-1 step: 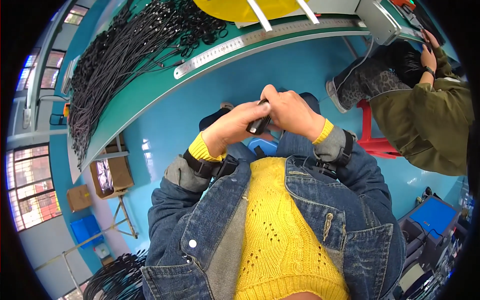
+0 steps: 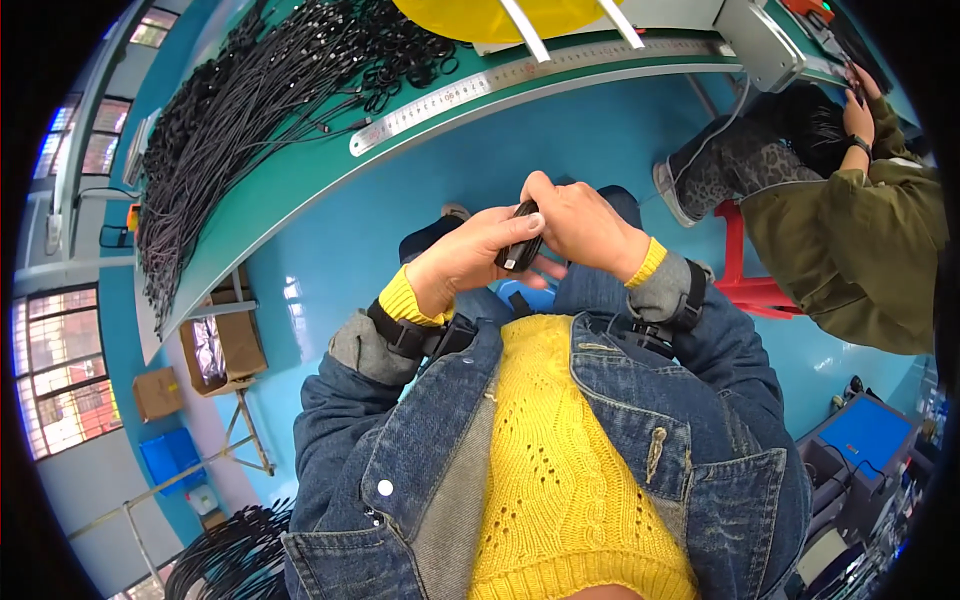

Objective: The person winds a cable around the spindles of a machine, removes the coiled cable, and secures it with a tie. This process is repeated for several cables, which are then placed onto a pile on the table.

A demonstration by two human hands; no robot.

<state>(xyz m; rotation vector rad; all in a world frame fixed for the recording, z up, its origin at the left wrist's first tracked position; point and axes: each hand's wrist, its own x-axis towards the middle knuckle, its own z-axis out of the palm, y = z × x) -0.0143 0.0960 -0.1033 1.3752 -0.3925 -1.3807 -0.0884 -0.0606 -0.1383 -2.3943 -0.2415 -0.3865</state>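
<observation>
Left hand (image 2: 468,250) has shifted its thumb lower, clamping a black bundle (image 2: 516,257) beside right hand (image 2: 585,222), whose grip I cannot tell

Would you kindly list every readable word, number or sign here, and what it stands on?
Steel ruler: scale marks and printed numbers, which I won't copy out.
Blue panel, lower right: red marking, too small to read.
Black item being held: no legible text.
</observation>
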